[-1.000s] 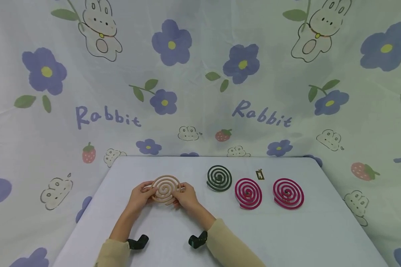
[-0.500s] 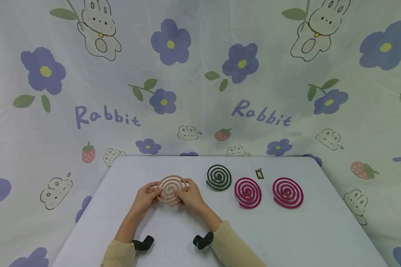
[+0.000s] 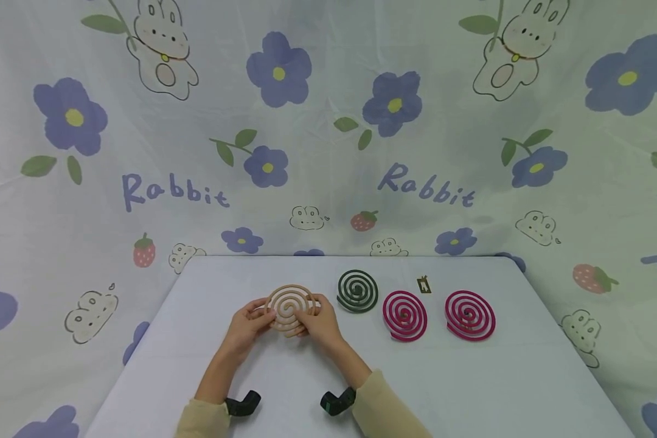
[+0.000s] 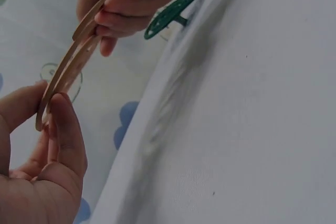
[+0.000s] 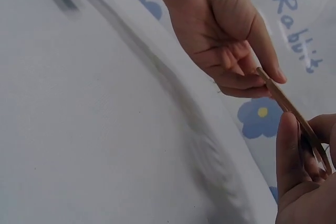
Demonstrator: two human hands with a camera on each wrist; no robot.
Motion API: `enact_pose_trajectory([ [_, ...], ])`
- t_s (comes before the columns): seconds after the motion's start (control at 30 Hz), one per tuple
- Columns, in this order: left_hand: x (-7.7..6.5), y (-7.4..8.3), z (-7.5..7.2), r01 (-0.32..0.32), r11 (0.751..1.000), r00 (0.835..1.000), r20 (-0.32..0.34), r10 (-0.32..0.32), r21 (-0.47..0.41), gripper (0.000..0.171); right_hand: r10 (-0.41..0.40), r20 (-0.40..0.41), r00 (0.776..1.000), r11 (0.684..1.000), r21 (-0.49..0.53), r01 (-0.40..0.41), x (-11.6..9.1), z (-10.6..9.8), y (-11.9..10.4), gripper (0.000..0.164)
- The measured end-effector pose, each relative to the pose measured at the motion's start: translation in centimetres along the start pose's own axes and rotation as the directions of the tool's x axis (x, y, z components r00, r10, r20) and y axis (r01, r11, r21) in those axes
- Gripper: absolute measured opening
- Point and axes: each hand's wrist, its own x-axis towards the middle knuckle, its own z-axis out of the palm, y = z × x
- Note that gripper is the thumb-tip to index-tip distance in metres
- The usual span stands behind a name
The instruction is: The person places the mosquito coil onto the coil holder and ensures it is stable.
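Note:
A tan mosquito coil (image 3: 288, 309) is raised above the table between both hands. My left hand (image 3: 244, 328) pinches its left edge, thumb on the near face. On the opposite side my right hand (image 3: 326, 325) grips it, with the thumb reaching over the rings toward the middle. Seen edge-on in the left wrist view, the tan coil (image 4: 67, 64) has rings that stand slightly apart. Right of the hands are a dark green mosquito coil (image 3: 357, 291) and two magenta coils, a nearer one (image 3: 404, 315) and a farther-right one (image 3: 468, 314).
Behind the magenta coils lies a small brass-coloured metal piece (image 3: 424, 285) with a cut-out. The white tabletop (image 3: 285, 389) ends at a patterned cloth (image 3: 328, 134) hanging behind it. Dark wrist cameras (image 3: 244, 404) project inward from both wrists.
Both hands have moved to the right, carrying the tan coil with them. Their hold on it looks much the same. The other coils and the metal piece have stayed on the table.

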Motion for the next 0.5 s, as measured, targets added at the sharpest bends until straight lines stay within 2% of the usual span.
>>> enact_pose_trajectory([
  [0.17, -0.2, -0.3, 1.1, 0.005, 0.999, 1.000, 0.009, -0.005, -0.044, 0.051, 0.002, -0.050, 0.999, 1.000, 0.027, -0.001, 0.0, -0.5, 0.9, 0.052],
  [0.3, -0.3, -0.7, 2.0, 0.045, 0.993, 0.999, -0.011, -0.046, -0.107, 0.054, -0.007, -0.076, 0.997, 1.000, 0.021, 0.009, -0.1, -1.0, 2.0, 0.062],
  [0.4, -0.3, -0.9, 2.5, 0.069, 0.988, 0.997, -0.032, -0.074, -0.141, 0.053, -0.012, -0.070, 0.997, 1.000, 0.009, 0.013, -0.4, -1.3, 2.0, 0.064],
  [0.5, -0.3, -0.9, 2.7, 0.075, 0.988, 0.996, -0.041, -0.081, -0.135, 0.053, -0.022, -0.061, 0.998, 1.000, -0.007, 0.022, -0.9, -1.6, 1.3, 0.061],
])
